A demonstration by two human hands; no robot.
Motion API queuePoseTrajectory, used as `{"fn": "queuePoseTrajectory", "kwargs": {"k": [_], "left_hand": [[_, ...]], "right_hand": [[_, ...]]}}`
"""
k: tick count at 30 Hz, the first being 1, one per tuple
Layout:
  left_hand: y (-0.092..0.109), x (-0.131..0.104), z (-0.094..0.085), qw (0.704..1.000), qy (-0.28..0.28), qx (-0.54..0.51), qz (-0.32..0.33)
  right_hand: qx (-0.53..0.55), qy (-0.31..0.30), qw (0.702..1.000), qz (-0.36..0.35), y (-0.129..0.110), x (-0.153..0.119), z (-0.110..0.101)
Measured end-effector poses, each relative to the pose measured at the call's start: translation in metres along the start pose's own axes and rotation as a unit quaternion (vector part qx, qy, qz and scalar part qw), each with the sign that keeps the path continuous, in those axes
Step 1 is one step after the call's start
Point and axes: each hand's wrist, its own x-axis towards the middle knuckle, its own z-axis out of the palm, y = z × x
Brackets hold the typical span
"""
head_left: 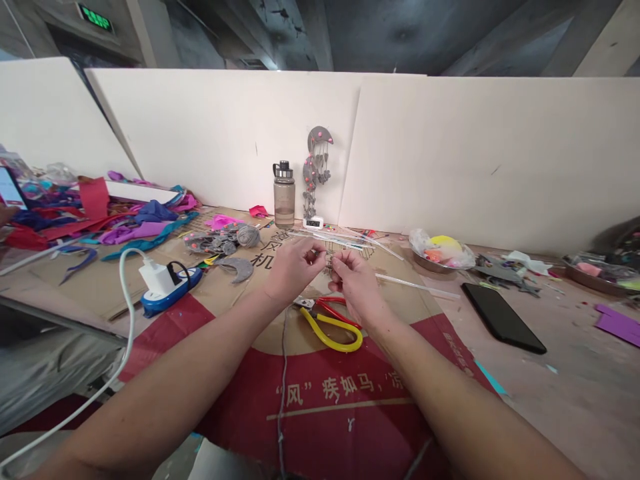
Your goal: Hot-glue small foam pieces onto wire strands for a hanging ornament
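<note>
Held at centre, above the printed cardboard (320,427), between the closed fingertips of left hand (299,267) and right hand (353,277): small grey piece (329,261), largely hidden by the fingers, with exact form too small to tell. Hands close together, thumb and forefinger pinched on each side. Directly below, on the cardboard: scissors (333,331) with one red and one yellow handle. Beyond the hands, upright near the white panel (210,140): translucent bottle (285,201), fitted with black-and-silver cap. To the right: round bowl (429,265), loaded with clear plastic bag (463,257) and yellow and orange pieces. Farther right, near the picture edge: second bowl (595,283), containing clear plastic and a pink piece (588,269). Between both bowls: grey felt pieces (503,272). Nearer, face up on the table (565,413): black phone (503,317).
</note>
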Motion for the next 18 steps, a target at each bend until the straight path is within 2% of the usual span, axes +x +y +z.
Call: {"fn": "queuePoseTrajectory", "kwargs": {"k": [3, 5, 13, 18], "left_hand": [[0.0013, -0.0004, 0.0031, 0.993, -0.001, -0.085, -0.076], [0.0009, -0.0005, 0.0039, 0.988, -0.001, -0.118, -0.101], [0.0008, -0.0012, 0.0027, 0.984, -0.034, -0.128, -0.115], [0.0059, -0.0007, 0.001, 0.97, -0.046, -0.192, -0.143]], "right_hand": [[-0.084, 0.018, 0.995, -0.052, 0.001, 0.0015, -0.0014], [-0.136, 0.019, 0.987, -0.087, 0.0004, 0.0012, -0.002], [-0.187, 0.047, 0.976, -0.103, -0.004, -0.002, -0.002], [-0.219, 0.057, 0.969, -0.1, -0.0029, -0.0015, -0.0043]]}}
